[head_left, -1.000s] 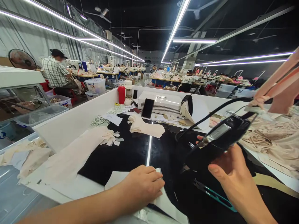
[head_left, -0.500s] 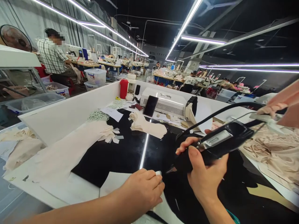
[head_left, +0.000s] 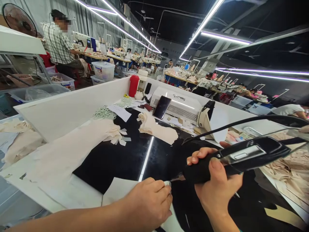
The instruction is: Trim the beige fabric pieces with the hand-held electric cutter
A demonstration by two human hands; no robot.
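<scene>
My right hand [head_left: 214, 183] grips a black corded hand tool [head_left: 243, 156] with a silver plate on top; its metal tip [head_left: 177, 177] points left, just above my left hand. My left hand [head_left: 148, 203] is curled with its knuckles up and presses a small white piece [head_left: 167, 183] onto the glossy black tabletop [head_left: 120, 161] at the near edge. The tool's black cable [head_left: 241, 122] arcs back to the right.
Beige fabric pieces [head_left: 158, 129] and a long pale strip [head_left: 72, 151] lie on the table. A white machine [head_left: 178, 104] with a phone [head_left: 161, 107] leaning on it, a red bottle [head_left: 133, 86] and white partition walls [head_left: 72, 106] stand behind. A person in a checked shirt [head_left: 59, 45] sits far left.
My right hand has brought the black tool down and left, so its tip now sits by my left hand. The view has dropped and shifted; the left hand stays put.
</scene>
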